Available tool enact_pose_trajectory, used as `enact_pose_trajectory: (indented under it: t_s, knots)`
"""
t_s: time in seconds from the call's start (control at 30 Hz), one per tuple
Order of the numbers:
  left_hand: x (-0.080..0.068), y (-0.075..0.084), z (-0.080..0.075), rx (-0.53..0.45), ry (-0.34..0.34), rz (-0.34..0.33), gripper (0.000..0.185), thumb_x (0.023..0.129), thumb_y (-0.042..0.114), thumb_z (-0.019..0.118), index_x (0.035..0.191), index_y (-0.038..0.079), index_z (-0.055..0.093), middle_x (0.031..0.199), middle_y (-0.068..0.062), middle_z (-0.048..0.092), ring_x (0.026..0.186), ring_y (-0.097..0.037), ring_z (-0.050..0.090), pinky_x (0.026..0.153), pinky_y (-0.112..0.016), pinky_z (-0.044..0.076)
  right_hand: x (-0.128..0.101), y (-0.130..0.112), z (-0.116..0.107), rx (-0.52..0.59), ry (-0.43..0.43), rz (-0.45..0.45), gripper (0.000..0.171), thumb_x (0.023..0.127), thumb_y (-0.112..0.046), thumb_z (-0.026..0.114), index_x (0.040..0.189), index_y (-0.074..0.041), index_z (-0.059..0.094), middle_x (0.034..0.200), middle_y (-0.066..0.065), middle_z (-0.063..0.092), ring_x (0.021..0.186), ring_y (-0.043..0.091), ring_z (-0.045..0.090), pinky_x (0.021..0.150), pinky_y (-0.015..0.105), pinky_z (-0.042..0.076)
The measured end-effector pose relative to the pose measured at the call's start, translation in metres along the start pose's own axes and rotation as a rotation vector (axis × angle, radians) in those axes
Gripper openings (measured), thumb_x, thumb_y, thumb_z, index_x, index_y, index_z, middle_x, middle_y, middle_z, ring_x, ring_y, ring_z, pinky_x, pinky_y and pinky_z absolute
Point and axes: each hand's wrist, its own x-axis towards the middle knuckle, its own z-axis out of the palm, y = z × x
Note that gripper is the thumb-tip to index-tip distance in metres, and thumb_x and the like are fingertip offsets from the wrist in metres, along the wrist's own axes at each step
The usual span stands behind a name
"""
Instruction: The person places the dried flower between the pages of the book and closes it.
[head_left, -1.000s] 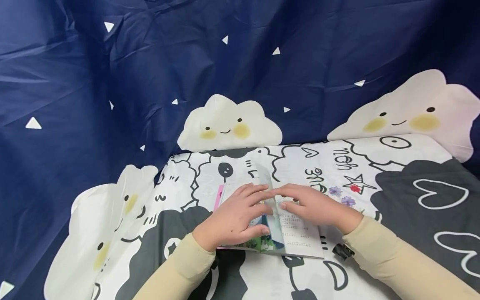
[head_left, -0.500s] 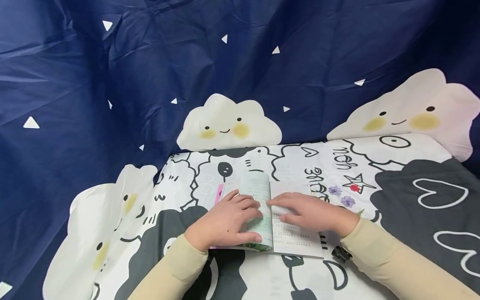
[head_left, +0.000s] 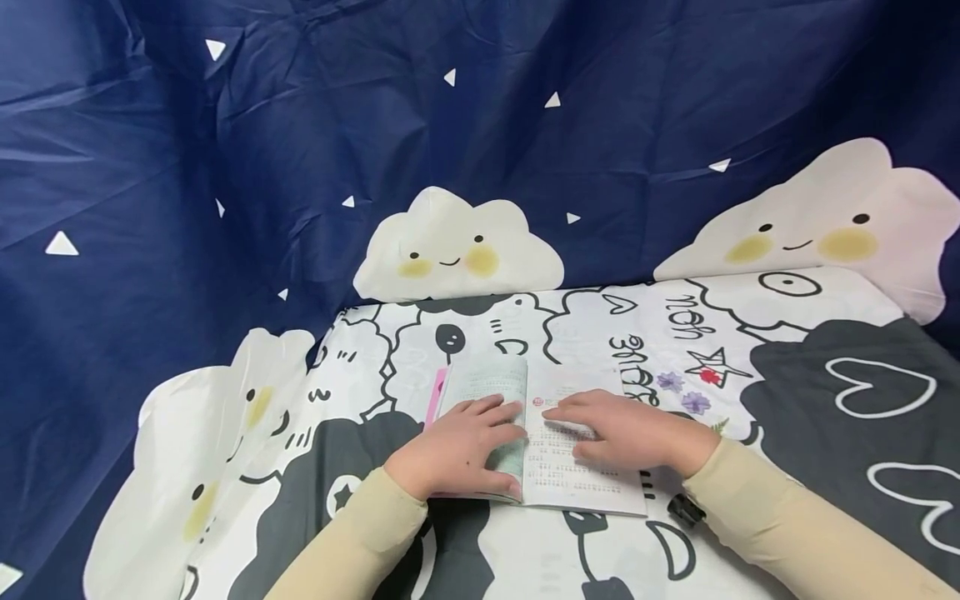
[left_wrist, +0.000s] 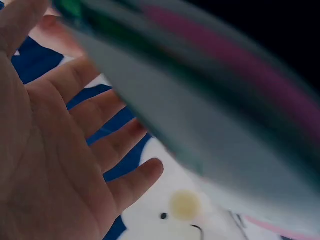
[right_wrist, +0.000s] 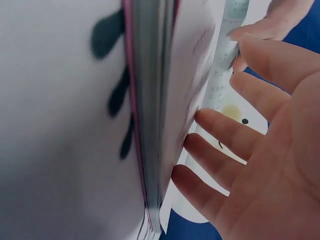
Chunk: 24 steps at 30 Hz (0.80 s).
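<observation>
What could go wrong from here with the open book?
The left page may lift if the left hand lets up. The right hand covers print on the right page, so the head camera could miss lines. The book might slide on the cloth if pushed.

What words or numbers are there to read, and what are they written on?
Patterned cloth: upside-down lettering, seemingly "you".
Patterned cloth: more upside-down lettering, perhaps "love".
Left book page: print too small to read.
Right book page: print and a red mark, too small to read; blurred in the right wrist view too.
</observation>
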Motion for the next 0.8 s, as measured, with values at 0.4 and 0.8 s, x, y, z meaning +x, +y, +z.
enact_pose_trajectory:
  t_s: [0.4,0.8]
  knots:
    - [-0.002,-0.012,0.017,-0.091,0.007,-0.079,0.075,0.083,0.062,0.072,0.149,0.030,0.053,0.162,-0.001,0.035,0.150,-0.027,0.027,0.117,-0.048,0.030,-0.022,0.032,-0.019,-0.003,0.109,0.107,0.060,0.089,-0.021,0.076,0.146,-0.015,0.057,0.145,0.012,0.054,0.134,0.037,0.047,0.108,0.059,0.037]
    - [-0.003,-0.022,0.026,-0.123,0.046,-0.068,0.079,0.082,0.061,0.074,0.152,0.031,0.049,0.164,-0.001,0.031,0.151,-0.026,0.024,0.119,-0.043,0.026,-0.085,0.099,-0.057,0.034,0.299,0.321,0.037,0.094,-0.024,0.074,0.130,-0.016,0.070,0.135,0.011,0.061,0.115,0.029,0.059,0.089,0.042,0.046]
